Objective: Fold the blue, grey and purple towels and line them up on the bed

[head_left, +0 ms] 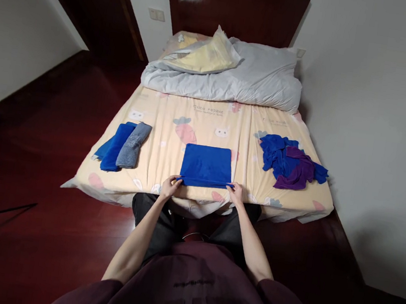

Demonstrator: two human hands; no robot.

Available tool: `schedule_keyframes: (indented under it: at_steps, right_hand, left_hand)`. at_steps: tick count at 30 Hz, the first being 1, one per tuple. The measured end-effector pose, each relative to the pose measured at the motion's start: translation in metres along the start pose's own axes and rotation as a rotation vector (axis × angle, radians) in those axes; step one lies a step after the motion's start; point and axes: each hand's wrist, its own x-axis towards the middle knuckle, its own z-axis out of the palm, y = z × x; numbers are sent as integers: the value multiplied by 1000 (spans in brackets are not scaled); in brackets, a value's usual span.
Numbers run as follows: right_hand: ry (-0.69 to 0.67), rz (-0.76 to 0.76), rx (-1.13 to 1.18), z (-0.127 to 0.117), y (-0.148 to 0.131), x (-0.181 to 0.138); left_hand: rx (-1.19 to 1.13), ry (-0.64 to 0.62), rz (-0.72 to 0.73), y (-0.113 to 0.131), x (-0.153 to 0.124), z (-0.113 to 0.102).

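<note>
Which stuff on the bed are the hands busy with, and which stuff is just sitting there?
Busy with:
blue cloth, laid flat, its near corners pinched by the left hand and right hand

Just sitting there:
folded cloths, blue and grey, on the left
heap of blue and purple cloths on the right
grey duvet and pillow at the far end

Off to your left hand's side, on the bed (177,118) with its carrot-print sheet, you have a stack of folded towels (122,146), two blue and one grey, lying side by side and touching. Off to your right hand's side sits a loose heap of blue and purple cloths (292,164). Well beyond both hands, a grey duvet (258,79) is bunched across the bed, with a yellow pillow (205,54) on it against the dark wooden headboard (234,5).
</note>
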Motion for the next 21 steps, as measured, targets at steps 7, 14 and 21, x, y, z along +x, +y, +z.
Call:
schedule_keyframes:
  at_steps: [7, 14, 21]
  right_hand:
    - [-15, 51, -72, -5, 24, -3]
    - [20, -12, -48, 0, 43, -5]
    - [60, -22, -235, -3, 46, -4]
  left_hand:
    - [44, -44, -58, -24, -9, -5]
    - [157, 12, -110, -29, -7, 2]
    - [214, 16, -82, -24, -11, 4]
